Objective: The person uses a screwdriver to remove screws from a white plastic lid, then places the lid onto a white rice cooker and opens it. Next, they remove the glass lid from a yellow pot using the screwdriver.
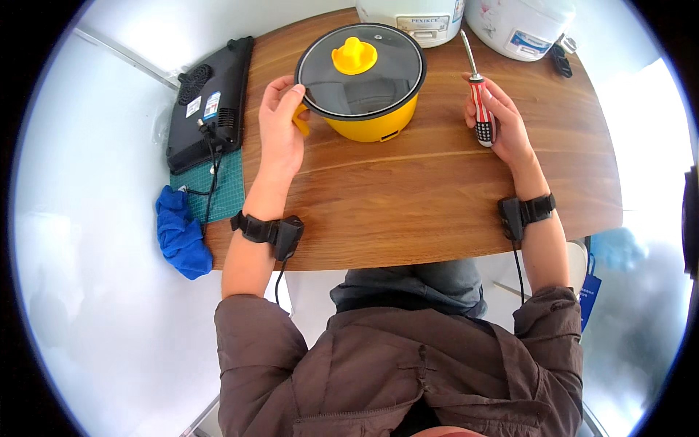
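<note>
A yellow electric cooking pot [375, 130] stands upright on the wooden table, covered by a glass lid [349, 91] with a dark rim and a yellow knob [355, 56]. My left hand [280, 120] is closed at the pot's left side, its fingers around the yellow handle [301, 120] and the thumb by the lid's rim. To the right of the pot, my right hand [506, 120] grips a screwdriver [480, 109] by its red, white and black handle. The metal shaft points up and away from me, clear of the pot.
Two white appliances [419, 16] [520, 28] stand along the table's far edge, a black plug [561, 61] beside the right one. At the left lie an upturned black appliance [211, 102] with a cord, a green cutting mat [231, 182] and a blue cloth [180, 233] over the edge.
</note>
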The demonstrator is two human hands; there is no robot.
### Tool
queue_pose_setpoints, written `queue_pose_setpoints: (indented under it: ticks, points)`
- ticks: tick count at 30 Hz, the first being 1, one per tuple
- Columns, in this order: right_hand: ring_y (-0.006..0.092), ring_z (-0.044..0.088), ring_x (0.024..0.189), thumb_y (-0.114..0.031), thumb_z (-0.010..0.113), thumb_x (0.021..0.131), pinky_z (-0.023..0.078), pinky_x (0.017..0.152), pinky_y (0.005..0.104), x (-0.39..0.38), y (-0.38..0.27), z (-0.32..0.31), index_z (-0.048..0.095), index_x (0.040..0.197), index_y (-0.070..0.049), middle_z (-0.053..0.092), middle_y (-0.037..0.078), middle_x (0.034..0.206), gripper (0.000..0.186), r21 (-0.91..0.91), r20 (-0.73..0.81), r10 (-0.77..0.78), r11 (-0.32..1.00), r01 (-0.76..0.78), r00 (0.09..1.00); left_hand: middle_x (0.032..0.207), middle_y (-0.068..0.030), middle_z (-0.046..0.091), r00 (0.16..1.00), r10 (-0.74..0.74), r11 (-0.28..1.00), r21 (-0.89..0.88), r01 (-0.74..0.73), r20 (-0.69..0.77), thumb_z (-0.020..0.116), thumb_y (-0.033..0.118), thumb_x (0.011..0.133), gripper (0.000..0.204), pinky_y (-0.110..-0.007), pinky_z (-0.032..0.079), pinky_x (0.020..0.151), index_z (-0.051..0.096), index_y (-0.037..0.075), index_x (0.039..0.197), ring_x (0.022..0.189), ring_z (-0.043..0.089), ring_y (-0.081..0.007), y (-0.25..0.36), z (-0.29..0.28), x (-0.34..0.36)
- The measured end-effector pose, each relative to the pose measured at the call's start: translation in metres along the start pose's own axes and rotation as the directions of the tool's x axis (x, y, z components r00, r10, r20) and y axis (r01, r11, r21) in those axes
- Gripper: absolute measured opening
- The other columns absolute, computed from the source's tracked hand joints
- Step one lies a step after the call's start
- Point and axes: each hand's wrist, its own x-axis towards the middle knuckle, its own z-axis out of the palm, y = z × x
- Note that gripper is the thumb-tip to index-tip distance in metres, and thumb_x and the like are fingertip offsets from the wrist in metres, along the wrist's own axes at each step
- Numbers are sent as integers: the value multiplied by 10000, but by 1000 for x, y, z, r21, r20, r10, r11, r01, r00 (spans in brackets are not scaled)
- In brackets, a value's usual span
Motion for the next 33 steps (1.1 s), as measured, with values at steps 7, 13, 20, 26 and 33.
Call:
queue_pose_setpoints:
  ticks: [7,13,20,26,33]
  points:
    - [108,608,769,-281,532,1084,491,717,240,0,-1,-1,548,1431,-44,626,25,857,420,-4,2,3,1000,-3,1000,1231,-48,636,882,463,719,542,-435,94,583,301,1060,322,-353,444,1011,634,60,1268,1118,579,-167,41,15,16]
    - [114,622,773,-256,553,1074,503,719,244,-1,-3,-2,557,1417,-45,642,37,861,403,-7,5,15,1000,-15,1000,1314,-128,629,700,318,182,683,-707,640,720,333,949,477,-377,440,1073,626,30,1305,1240,588,-280,58,59,29]
    - [106,630,755,-251,585,1065,517,694,236,2,-2,-2,589,1365,-47,646,31,861,363,0,2,36,999,-36,999,1257,-45,694,779,134,494,640,-589,613,762,192,908,390,-327,430,1095,681,53,1262,1200,613,-183,60,58,51]
    - [107,630,772,-232,592,1061,514,716,243,0,-5,0,588,1351,-44,646,24,870,346,0,25,26,1000,-26,999,1327,-44,668,825,241,838,320,-443,512,735,298,947,421,-344,451,1113,683,77,1302,1222,606,-189,73,51,48]
    - [133,660,883,-213,556,1076,525,812,268,-6,-3,26,537,1375,-49,702,80,1012,341,-161,17,-13,987,16,1000,1522,-114,497,836,355,869,-478,-129,419,683,475,944,637,-609,469,1095,539,100,1440,1411,475,-313,73,29,36]
